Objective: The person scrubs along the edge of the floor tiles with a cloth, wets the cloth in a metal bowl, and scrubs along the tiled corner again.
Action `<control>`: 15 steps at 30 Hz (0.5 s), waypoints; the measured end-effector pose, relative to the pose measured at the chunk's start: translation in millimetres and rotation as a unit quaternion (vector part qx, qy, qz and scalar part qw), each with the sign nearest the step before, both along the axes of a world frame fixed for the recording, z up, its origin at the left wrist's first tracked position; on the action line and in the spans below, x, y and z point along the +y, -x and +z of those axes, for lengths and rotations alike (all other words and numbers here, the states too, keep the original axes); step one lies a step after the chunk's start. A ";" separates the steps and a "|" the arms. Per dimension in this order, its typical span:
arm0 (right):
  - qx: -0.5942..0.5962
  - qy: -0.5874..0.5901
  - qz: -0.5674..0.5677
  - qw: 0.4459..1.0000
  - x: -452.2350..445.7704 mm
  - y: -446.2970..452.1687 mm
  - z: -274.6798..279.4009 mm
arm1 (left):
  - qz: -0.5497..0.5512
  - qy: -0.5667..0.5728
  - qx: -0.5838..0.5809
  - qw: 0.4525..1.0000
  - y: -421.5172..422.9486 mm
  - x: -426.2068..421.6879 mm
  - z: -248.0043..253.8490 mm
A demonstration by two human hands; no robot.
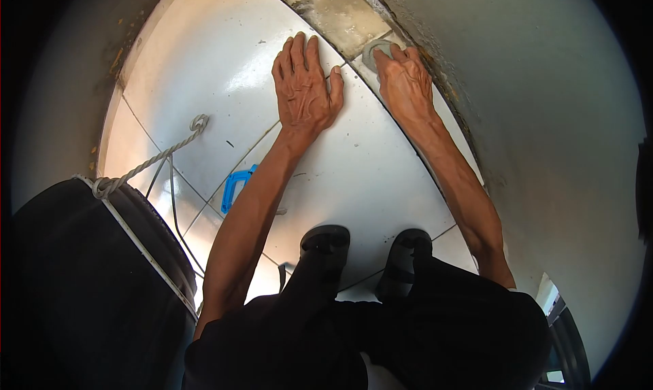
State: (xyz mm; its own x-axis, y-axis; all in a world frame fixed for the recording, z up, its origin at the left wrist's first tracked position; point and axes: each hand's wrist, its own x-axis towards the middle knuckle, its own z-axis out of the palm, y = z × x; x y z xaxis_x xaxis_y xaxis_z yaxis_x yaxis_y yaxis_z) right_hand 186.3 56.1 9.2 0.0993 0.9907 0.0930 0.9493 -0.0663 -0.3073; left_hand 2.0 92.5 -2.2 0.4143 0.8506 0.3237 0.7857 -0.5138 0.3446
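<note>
My left hand (pixel 303 91) lies flat on a white floor tile (pixel 231 57), its fingers spread and nothing held. To its right, across a dark curved joint line, my right hand (pixel 407 84) grips a rounded grey-green pad (pixel 371 54). Most of the pad is hidden under the fingers, so its exact kind is unclear. It presses on the pale strip of tile beside the wall. Just beyond it, the tile strip is stained yellow-brown (pixel 340 16) and looks wet. A blue plastic handle-shaped piece (pixel 235 188) lies on the floor, partly behind my left forearm.
A large black container (pixel 81 267) stands at the left, with a pale twisted rope (pixel 153 160) tied to its rim. Grey walls (pixel 544 104) curve close on the right. My sandalled feet (pixel 326 240) are on the tiles below. A dark curved object (pixel 570 342) shows at lower right.
</note>
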 end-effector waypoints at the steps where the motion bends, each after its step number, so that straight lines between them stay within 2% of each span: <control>1: 0.004 -0.043 0.018 0.999 -1.2 -0.4 1.0 | -0.001 0.000 -0.002 1.000 -1.0 -0.2 1.0; 2: 0.001 0.002 -0.012 1.000 0.8 -4.5 3.4 | 0.001 0.005 0.000 1.000 -1.2 -0.2 2.0; 5: -0.010 0.028 -0.012 0.999 2.1 3.7 4.5 | 0.003 0.008 0.006 1.000 0.0 -0.4 2.3; 10: -0.007 0.004 -0.040 0.999 5.6 -7.0 0.6 | 0.011 0.017 0.007 1.000 -1.3 -1.6 2.4; 11: -0.006 0.003 -0.039 0.999 4.0 -6.5 -0.8 | 0.009 0.014 0.010 1.000 -0.9 -1.5 2.3; 13: 0.036 -0.013 0.041 0.998 -1.9 -5.6 -2.1 | 0.002 0.012 0.016 1.000 1.5 0.2 2.2; 15: 0.051 -0.028 0.043 0.997 -2.8 -15.4 -2.4 | 0.003 0.014 0.008 1.000 -0.1 0.2 1.3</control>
State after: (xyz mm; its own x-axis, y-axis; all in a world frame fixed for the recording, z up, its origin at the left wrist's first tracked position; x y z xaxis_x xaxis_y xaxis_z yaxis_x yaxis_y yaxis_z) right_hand 201.7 53.3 6.9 0.0261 0.9896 0.1417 0.9148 0.0335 -0.4026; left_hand 2.2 92.7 -0.9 0.4141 0.8614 0.2940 0.7938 -0.4998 0.3464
